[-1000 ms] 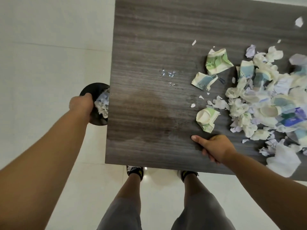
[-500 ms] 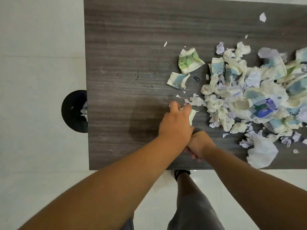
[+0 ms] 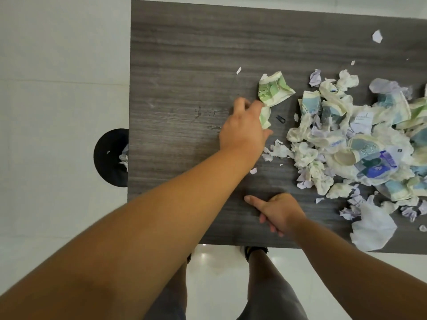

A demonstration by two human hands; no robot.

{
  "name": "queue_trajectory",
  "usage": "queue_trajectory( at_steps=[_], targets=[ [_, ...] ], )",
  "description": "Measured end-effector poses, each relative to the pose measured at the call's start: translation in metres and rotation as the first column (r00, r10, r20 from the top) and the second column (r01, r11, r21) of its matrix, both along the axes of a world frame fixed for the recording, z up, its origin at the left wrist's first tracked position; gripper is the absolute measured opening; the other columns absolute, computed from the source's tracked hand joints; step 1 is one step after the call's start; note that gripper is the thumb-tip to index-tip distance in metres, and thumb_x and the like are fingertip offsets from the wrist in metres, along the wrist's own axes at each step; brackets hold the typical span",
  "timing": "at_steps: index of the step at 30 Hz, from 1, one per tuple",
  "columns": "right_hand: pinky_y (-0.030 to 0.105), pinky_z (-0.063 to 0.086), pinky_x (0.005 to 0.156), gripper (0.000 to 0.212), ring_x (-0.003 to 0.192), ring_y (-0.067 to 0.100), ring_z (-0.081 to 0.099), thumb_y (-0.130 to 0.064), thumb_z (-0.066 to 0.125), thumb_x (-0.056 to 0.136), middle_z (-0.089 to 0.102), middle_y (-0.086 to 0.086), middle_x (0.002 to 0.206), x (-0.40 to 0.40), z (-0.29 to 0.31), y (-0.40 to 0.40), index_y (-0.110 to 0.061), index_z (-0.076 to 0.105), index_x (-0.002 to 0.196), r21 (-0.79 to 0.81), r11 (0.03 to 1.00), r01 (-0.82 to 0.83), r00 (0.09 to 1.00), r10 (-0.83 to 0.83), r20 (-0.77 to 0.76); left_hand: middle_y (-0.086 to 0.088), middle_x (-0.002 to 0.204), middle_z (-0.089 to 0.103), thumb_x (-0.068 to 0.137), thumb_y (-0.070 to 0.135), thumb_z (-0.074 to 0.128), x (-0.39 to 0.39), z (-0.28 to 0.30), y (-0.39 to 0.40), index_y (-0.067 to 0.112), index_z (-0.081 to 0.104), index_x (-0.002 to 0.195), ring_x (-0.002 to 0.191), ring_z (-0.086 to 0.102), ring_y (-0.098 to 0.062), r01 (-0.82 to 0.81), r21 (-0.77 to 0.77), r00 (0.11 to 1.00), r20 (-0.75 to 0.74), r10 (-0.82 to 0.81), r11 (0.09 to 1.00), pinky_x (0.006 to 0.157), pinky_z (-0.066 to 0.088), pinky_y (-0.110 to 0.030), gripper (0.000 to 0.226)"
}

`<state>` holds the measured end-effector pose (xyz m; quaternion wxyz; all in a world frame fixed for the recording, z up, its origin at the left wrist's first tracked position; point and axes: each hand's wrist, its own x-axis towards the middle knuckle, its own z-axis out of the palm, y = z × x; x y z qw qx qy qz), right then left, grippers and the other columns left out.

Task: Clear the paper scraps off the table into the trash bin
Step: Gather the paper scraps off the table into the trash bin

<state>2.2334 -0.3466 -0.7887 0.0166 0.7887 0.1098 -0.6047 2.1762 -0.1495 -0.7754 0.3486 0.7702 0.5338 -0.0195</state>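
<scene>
Left hand (image 3: 243, 130) clenched on a crumpled scrap (image 3: 265, 116); green scrap (image 3: 275, 91) just beyond fingertips; right hand (image 3: 280, 212) relaxed, flat on table (image 3: 180, 65); overfilled fist may shed pieces short of trash bin (image 3: 111, 158).

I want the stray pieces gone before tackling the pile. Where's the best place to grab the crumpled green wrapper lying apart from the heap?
Probably by the crumpled green wrapper's puffed-up middle, coming from above on its left side. It lies alone on bare table, clear of the pile, and its raised folds give fingers purchase. The left hand, already gripping a scrap, is right beside it.
</scene>
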Motion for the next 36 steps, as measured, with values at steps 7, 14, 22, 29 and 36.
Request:
queue_trajectory(
  at_steps=[7,14,22,29,36],
  targets=[
    [0.022,0.047,0.039,0.08,0.033,0.021,0.056,-0.101,0.068,0.054,0.067,0.01,0.049,-0.001,-0.002,-0.001,-0.021,0.074,0.049,-0.017,1.0,-0.004,0.999,0.004,0.034,0.002,0.101,0.062,0.091,0.031,0.07,0.002,0.011,0.004,0.019,0.062,0.116,0.084,0.061,-0.025,-0.068,0.084,0.989,0.14,0.055,0.994,0.068,0.049,-0.037,0.029],
    [0.023,0.046,0.039,0.083,0.033,0.022,0.054,-0.101,0.071,0.051,0.066,0.012,0.048,0.0,-0.004,-0.003,-0.018,0.074,0.051,-0.026,1.0,0.0,1.0,0.001,0.026,0.001,0.115,0.069,0.092,0.043,0.081,0.045,0.011,0.046,0.034,0.024,0.166,0.092,0.067,-0.021,-0.004,-0.034,0.998,0.056,0.005,0.999,0.067,0.049,-0.037,0.093],
    [0.025,0.049,0.04,0.081,0.037,0.025,0.057,-0.1,0.075,0.049,0.066,0.015,0.05,0.0,-0.006,-0.005,-0.018,0.073,0.049,-0.008,1.0,0.004,0.999,-0.003,0.054,0.005,0.108,0.072,0.086,0.045,0.08,-0.008,0.007,0.027,0.03,0.059,0.127,0.095,0.069,-0.023,-0.089,-0.06,0.983,0.153,0.097,0.994,0.07,0.053,-0.037,0.049],
    [0.027,0.05,0.04,0.084,0.036,0.025,0.056,-0.097,0.077,0.05,0.061,0.016,0.047,0.0,0.001,-0.001,-0.013,0.074,0.051,-0.013,0.999,-0.048,0.991,0.05,0.125,0.031,0.089,0.069,0.076,0.047,0.083,-0.173,0.029,-0.016,0.053,0.057,0.106,0.084,0.065,0.012,-0.514,-0.193,0.769,0.328,0.549,0.836,0.059,0.046,-0.007,0.04],
    [0.02,0.048,0.041,0.065,0.041,0.022,0.063,-0.077,0.065,0.089,0.067,0.007,0.051,-0.059,0.011,0.038,-0.02,0.082,0.063,0.027,0.988,-0.15,0.988,0.149,0.05,0.013,0.1,0.071,0.078,0.059,0.085,-0.333,0.006,-0.013,0.033,0.066,0.116,0.087,0.071,-0.006,-0.834,-0.258,0.477,0.104,0.873,0.487,0.072,0.062,-0.032,0.049]
  ],
)
